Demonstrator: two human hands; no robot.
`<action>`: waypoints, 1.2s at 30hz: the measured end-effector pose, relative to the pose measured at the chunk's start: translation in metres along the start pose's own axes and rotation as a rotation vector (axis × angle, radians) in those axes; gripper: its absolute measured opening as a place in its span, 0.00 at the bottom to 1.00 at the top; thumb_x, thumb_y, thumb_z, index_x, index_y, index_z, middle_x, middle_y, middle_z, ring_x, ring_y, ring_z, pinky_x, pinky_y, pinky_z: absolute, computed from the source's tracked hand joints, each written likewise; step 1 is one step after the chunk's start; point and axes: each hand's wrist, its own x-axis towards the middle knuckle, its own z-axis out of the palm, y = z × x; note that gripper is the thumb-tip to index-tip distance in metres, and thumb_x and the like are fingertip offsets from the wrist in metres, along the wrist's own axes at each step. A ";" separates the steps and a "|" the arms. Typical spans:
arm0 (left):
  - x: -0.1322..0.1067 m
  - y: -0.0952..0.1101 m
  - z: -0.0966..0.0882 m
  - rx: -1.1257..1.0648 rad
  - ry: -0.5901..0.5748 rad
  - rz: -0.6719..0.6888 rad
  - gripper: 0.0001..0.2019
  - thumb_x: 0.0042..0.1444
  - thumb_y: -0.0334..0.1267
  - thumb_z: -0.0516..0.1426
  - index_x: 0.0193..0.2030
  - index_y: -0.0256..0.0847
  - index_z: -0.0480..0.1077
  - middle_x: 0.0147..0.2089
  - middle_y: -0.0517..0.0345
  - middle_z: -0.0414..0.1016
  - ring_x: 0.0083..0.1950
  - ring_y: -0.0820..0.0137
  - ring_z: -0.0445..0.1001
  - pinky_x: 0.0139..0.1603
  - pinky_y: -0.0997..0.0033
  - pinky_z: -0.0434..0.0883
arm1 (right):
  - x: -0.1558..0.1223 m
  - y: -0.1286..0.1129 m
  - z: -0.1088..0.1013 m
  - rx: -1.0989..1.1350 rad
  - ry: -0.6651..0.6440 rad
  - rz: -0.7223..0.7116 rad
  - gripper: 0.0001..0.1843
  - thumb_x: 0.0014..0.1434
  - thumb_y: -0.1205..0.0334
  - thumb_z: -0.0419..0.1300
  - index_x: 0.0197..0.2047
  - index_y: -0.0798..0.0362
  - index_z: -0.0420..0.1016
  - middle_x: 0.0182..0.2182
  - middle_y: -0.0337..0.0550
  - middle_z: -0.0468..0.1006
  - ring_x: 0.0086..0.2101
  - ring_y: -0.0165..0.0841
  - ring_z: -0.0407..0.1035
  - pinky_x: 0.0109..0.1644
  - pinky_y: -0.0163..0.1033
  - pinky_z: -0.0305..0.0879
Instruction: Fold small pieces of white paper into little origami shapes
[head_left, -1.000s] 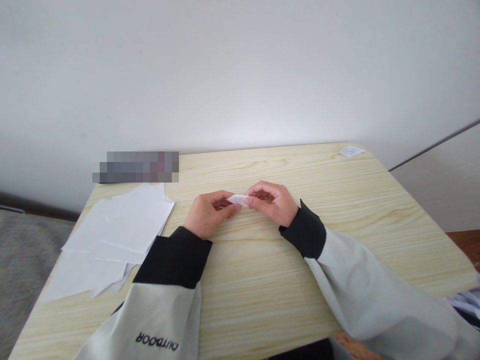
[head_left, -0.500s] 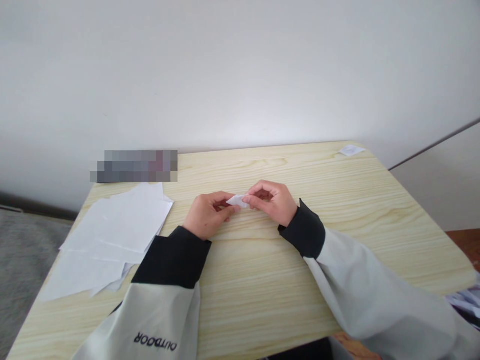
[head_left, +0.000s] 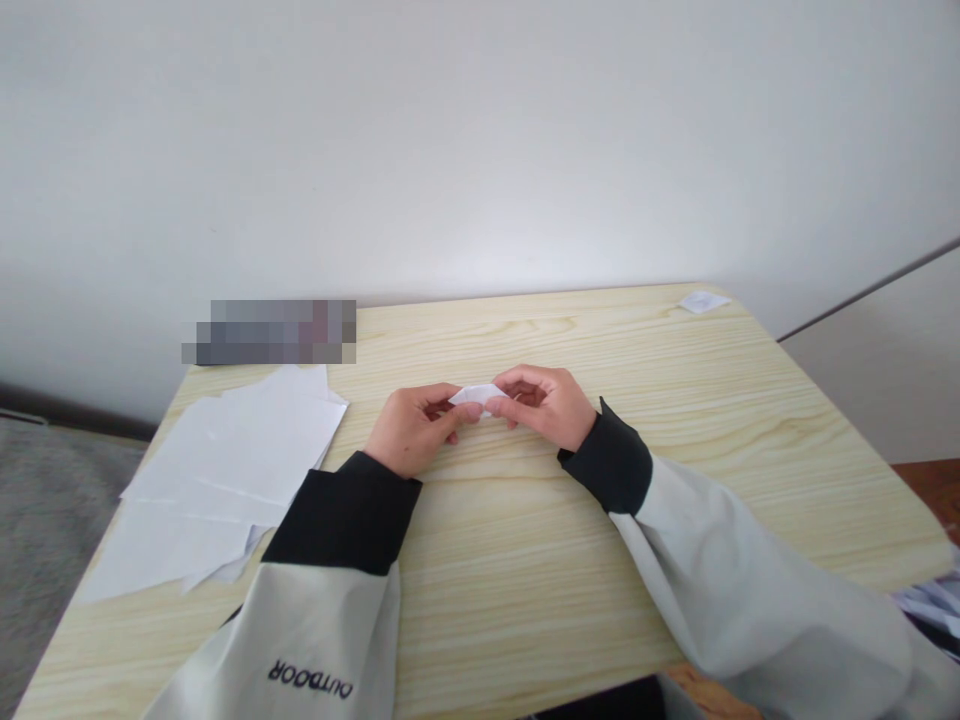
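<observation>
A small piece of folded white paper (head_left: 477, 393) is held between both hands, just above the middle of the table. My left hand (head_left: 415, 425) pinches its left end, thumb on the near face and fingers behind. On the right end, my right hand (head_left: 547, 402) grips it the same way, thumb in front. The two thumb tips are close together on the paper. The fingertips behind the paper are partly hidden.
Loose white paper sheets (head_left: 225, 450) lie overlapping on the left of the wood-grain table (head_left: 510, 570). Behind them is a blurred-out dark object (head_left: 270, 333). A small folded white paper piece (head_left: 703, 301) rests at the far right corner. A white wall (head_left: 480, 150) rises behind the table.
My right fingers have shifted slightly right along the folded paper, and more of its upper edge shows. The left thumb has moved inward on it. The arms have hardly moved.
</observation>
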 end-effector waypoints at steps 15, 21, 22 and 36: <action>-0.002 0.000 0.003 -0.074 0.044 0.040 0.14 0.49 0.46 0.61 0.35 0.36 0.75 0.30 0.57 0.76 0.26 0.74 0.71 0.28 0.77 0.70 | 0.002 -0.001 0.003 -0.091 0.032 -0.067 0.14 0.50 0.52 0.64 0.31 0.55 0.73 0.24 0.39 0.74 0.23 0.26 0.67 0.27 0.32 0.64; -0.003 0.004 0.004 -0.049 0.085 0.066 0.15 0.51 0.47 0.58 0.33 0.36 0.74 0.32 0.56 0.76 0.24 0.76 0.69 0.24 0.78 0.69 | -0.002 -0.008 0.002 -0.164 -0.002 -0.099 0.11 0.54 0.55 0.61 0.32 0.55 0.74 0.26 0.40 0.76 0.24 0.26 0.68 0.28 0.31 0.65; -0.003 0.002 0.004 -0.040 0.088 0.067 0.14 0.52 0.47 0.58 0.33 0.36 0.75 0.32 0.56 0.77 0.23 0.76 0.69 0.24 0.78 0.69 | -0.003 -0.010 0.002 -0.186 -0.016 -0.111 0.11 0.56 0.55 0.59 0.32 0.55 0.74 0.26 0.40 0.76 0.24 0.26 0.68 0.28 0.31 0.65; -0.001 -0.001 0.004 -0.054 0.095 0.070 0.15 0.50 0.47 0.60 0.34 0.35 0.73 0.30 0.56 0.76 0.26 0.75 0.68 0.26 0.76 0.67 | -0.002 -0.010 0.002 -0.157 -0.011 -0.063 0.13 0.56 0.52 0.59 0.33 0.55 0.72 0.23 0.37 0.72 0.19 0.23 0.62 0.21 0.29 0.59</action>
